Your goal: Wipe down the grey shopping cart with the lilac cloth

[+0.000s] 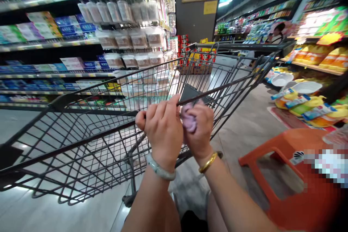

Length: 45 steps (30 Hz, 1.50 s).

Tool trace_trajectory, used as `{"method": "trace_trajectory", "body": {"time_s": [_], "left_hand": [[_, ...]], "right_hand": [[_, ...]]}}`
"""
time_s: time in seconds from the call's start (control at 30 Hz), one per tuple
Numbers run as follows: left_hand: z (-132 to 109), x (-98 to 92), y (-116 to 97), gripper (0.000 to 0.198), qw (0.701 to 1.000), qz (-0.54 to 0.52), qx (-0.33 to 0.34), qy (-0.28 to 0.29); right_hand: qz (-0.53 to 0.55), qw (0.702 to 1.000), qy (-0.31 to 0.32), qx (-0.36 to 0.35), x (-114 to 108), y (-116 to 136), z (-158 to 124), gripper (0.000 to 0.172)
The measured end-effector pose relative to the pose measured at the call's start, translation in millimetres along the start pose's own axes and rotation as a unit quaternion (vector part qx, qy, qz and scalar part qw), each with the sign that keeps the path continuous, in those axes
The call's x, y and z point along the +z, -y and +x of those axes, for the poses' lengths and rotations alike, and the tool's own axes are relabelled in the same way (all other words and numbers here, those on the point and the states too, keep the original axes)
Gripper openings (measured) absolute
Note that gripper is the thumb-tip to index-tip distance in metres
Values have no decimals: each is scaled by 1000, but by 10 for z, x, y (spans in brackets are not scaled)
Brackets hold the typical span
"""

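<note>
A dark metal shopping cart (pixel 92 133) stands right in front of me, its wire basket stretching across the view. My left hand (pixel 165 125), with a pale bangle at the wrist, is closed around the cart's top side rail. Just beside it, my right hand (pixel 202 127) is closed on a crumpled purple cloth (pixel 189 120) against the same rail. A gold bangle circles that wrist. The rail between the two hands is partly hidden by the fingers and the cloth.
An orange plastic stool (pixel 282 148) stands close on the right. Bottles of yellow detergent (pixel 320 110) and white basins (pixel 307 87) sit beyond it. Shelves of packaged goods (pixel 43 30) line the left. A person (pixel 277 34) is farther back on the right.
</note>
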<state>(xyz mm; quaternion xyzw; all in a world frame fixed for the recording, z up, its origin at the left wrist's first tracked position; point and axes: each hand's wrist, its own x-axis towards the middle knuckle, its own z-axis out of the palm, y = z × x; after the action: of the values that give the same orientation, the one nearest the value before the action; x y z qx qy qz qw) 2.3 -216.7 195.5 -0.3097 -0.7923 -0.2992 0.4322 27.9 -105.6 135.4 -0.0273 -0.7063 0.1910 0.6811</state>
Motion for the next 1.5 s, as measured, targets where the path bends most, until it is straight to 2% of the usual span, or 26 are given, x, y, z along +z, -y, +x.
{"method": "trace_trajectory", "body": {"time_s": [0.1,0.23,0.3,0.37,0.43,0.53,0.7,0.73,0.8,0.87,0.93,1.13,1.2,1.3,1.37,1.43,1.5], "left_hand": [[5,-25,8,21,1000,-4,0,0],[17,-71,10,26,1000,0,16,18],[29,-93,-1,29,999,-2,22,30],[47,-122,-18,30,999,-4,14,44],[67,-167,-30,30,998,-1,-2,60],[93,-274,-11,31,996,24,-9,84],[118,-477,159,33,991,76,-1,110],[119,-504,202,31,990,86,-3,113],[117,-535,276,26,986,116,3,124],[110,-538,325,29,980,148,11,134],[101,-526,349,35,976,170,17,138],[76,-488,340,32,979,163,32,116],[70,-480,333,33,980,161,29,111],[65,-467,330,33,980,162,29,110],[65,-461,333,33,980,162,29,110],[68,-458,334,33,980,162,31,111],[73,-460,329,33,980,163,31,113]], "right_hand": [[12,998,33,-43,10,53,-2,24],[-17,999,-32,26,-81,-190,107,21],[-29,997,-57,49,-81,-201,128,22],[-20,999,-40,30,-40,-89,106,23],[-14,1000,5,-18,3,44,70,24],[-17,998,41,-55,-13,41,81,25],[-23,997,-52,59,-118,-211,204,23],[-20,996,-52,63,-110,-179,201,23],[-6,999,-14,35,-63,-24,159,26],[2,998,51,-22,-8,146,105,29],[-3,995,82,-53,15,209,85,30],[-15,998,-32,57,-30,-18,185,23],[-18,999,-23,44,3,70,151,25],[2,999,47,-22,67,270,59,29],[12,996,76,-54,68,290,46,30],[12,998,58,-35,30,192,94,27],[8,1000,4,21,-18,69,170,22]]}}
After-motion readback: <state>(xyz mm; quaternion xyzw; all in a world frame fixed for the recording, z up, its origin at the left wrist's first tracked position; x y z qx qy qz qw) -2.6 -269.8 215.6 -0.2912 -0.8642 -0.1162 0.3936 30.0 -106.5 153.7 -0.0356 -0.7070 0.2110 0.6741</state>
